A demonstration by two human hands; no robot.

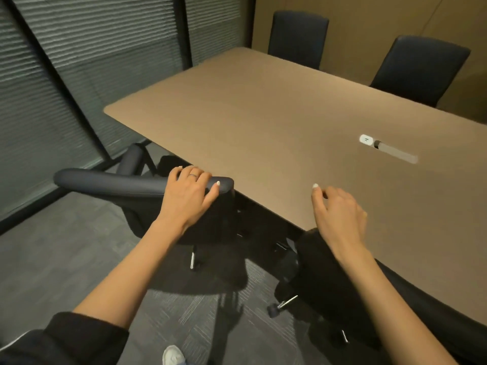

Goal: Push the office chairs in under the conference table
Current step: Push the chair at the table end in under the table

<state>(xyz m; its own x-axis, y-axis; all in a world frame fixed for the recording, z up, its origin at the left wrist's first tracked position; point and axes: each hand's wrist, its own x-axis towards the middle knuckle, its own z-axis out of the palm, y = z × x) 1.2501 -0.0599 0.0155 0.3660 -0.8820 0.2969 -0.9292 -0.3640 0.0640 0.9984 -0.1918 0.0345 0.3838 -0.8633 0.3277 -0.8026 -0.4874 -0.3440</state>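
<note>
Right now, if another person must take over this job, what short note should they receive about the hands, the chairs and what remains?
Left hand: resting on the top edge of the near-left chair, fingers draped over it.
Right hand: open, empty, hovering above the table edge and the near-right chair.
Conference table: two far chairs sit close against its far side.
Done: the near-left chair's back is already at the table edge.
Left: the near-right chair looks angled and probably needs pushing in.

Left hand [190,192] rests on chair back [131,183] at table [263,122].
</note>
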